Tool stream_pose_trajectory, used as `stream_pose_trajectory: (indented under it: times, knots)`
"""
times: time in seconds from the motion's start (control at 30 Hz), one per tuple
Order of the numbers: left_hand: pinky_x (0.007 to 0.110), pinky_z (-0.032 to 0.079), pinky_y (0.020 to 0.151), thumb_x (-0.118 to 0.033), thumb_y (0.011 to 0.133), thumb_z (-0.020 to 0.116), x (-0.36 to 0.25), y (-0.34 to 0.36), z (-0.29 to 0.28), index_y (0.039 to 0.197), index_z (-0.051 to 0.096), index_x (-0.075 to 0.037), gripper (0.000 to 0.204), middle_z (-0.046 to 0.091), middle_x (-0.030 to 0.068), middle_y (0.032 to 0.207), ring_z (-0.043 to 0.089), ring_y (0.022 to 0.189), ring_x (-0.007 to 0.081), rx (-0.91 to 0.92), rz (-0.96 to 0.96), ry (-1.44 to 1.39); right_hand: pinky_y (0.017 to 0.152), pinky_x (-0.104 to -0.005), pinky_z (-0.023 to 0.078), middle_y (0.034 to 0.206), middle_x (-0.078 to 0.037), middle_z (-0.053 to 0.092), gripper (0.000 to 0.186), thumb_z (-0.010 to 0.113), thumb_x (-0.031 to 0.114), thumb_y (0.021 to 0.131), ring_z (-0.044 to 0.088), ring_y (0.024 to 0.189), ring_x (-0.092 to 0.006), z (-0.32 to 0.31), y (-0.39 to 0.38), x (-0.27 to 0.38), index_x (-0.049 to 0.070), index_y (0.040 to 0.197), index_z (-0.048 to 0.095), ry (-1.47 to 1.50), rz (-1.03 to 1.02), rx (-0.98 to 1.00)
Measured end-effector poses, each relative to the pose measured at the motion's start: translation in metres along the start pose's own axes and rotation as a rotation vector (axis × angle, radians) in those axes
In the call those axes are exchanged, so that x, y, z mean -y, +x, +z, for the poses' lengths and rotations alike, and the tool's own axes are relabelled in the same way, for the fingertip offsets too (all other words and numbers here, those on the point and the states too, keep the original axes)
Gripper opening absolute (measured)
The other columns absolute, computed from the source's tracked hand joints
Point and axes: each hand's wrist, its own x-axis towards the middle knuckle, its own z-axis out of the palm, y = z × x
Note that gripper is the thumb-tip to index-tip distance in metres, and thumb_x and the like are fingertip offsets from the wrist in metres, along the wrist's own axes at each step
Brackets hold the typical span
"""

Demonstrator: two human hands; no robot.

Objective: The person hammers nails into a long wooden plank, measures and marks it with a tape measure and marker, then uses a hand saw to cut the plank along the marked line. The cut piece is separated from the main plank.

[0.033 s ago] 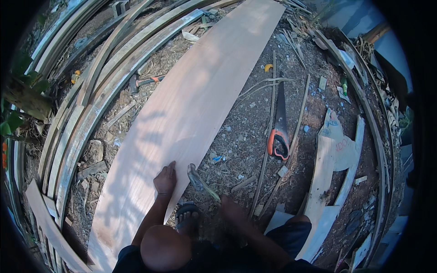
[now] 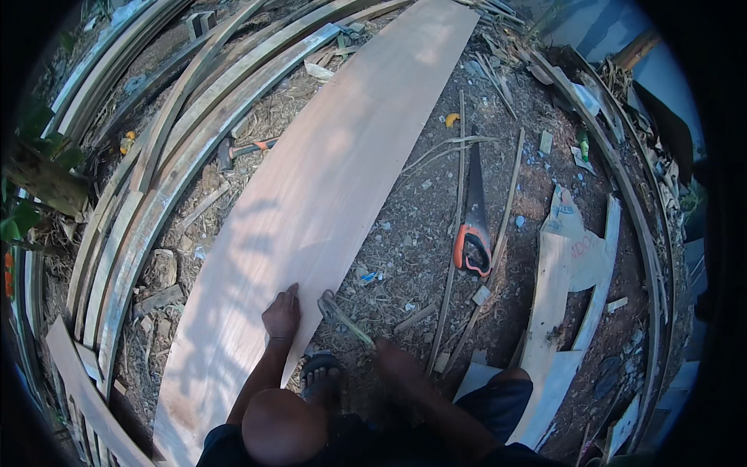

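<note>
A long, pale wooden sheet stretches away from me, dappled with shade. My left hand rests on its near part, close to the right edge, with fingers pinched together. Whatever sits between those fingertips is too small to make out. My right hand grips the light handle of a hammer. The hammer's dark head is just off the sheet's right edge, to the right of my left hand and apart from it.
A handsaw with an orange and black handle lies on the littered ground between thin wood strips. Another hammer lies left of the sheet. Long stacked planks curve along the left; offcut boards lie at right.
The whole view has shifted slightly. The hammer head is a little nearer to me, while my left hand stays pinched on the sheet.
</note>
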Motion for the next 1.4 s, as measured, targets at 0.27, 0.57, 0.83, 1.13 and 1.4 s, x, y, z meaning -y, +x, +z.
stream_pose_trajectory:
  times: [0.27, 0.57, 0.83, 1.13, 1.4]
  knots:
    - [0.041, 0.054, 0.059, -0.022, 0.094, 0.057, -0.005, 0.015, -0.006, 0.115, 0.067, -0.020, 0.023, 0.069, 0.0076, 0.087, 0.067, 0.069, 0.0291, 0.038, -0.020, -0.041, 0.079, -0.0456, 0.050, 0.097, -0.021, 0.067, 0.048, 0.055, 0.037, 0.097, 0.066, 0.088, -0.0343, 0.030, -0.017, -0.028, 0.007, 0.134, 0.052, 0.495, 0.122, -0.043]
    - [0.031, 0.042, 0.047, -0.033, 0.100, 0.053, 0.048, 0.061, 0.002, 0.122, 0.062, -0.016, 0.029, 0.058, -0.0002, 0.069, 0.052, 0.051, 0.0155, 0.465, -0.486, -0.876, 0.086, -0.0500, 0.050, 0.101, -0.022, 0.067, 0.050, 0.062, 0.041, 0.089, 0.065, 0.095, -0.0399, -0.006, -0.019, -0.084, 0.007, 0.126, 0.056, 0.157, 0.105, 0.018]
    - [0.021, 0.025, 0.031, -0.043, 0.103, 0.046, -0.088, 0.148, -0.188, 0.112, 0.063, -0.016, 0.033, 0.044, -0.0047, 0.058, 0.031, 0.038, 0.0061, 0.351, -0.647, -1.946, 0.089, -0.0384, 0.051, 0.116, -0.017, 0.062, 0.053, 0.060, 0.038, 0.096, 0.063, 0.105, -0.0274, -0.115, -0.071, -0.041, 0.004, 0.135, 0.051, 0.763, -0.099, -0.146]
    - [0.028, 0.037, 0.050, -0.049, 0.101, 0.047, -0.303, 0.054, -0.163, 0.105, 0.061, -0.012, 0.039, 0.051, 0.0006, 0.071, 0.047, 0.057, 0.0130, 0.849, -0.825, -1.790, 0.092, -0.0304, 0.049, 0.116, -0.012, 0.062, 0.039, 0.042, 0.030, 0.107, 0.059, 0.109, -0.0179, -0.110, -0.078, 0.019, 0.002, 0.132, 0.050, 1.591, -0.120, -0.510]
    - [0.030, 0.045, 0.096, -0.020, 0.103, 0.045, -0.327, -0.051, -0.109, 0.120, 0.059, -0.003, 0.027, 0.065, 0.0082, 0.110, 0.060, 0.105, 0.0176, 0.844, -0.467, -1.466, 0.085, -0.0328, 0.048, 0.098, -0.009, 0.064, 0.050, 0.033, 0.043, 0.107, 0.060, 0.091, -0.0193, -0.062, -0.067, -0.014, 0.002, 0.107, 0.062, 1.784, 0.035, -0.771]
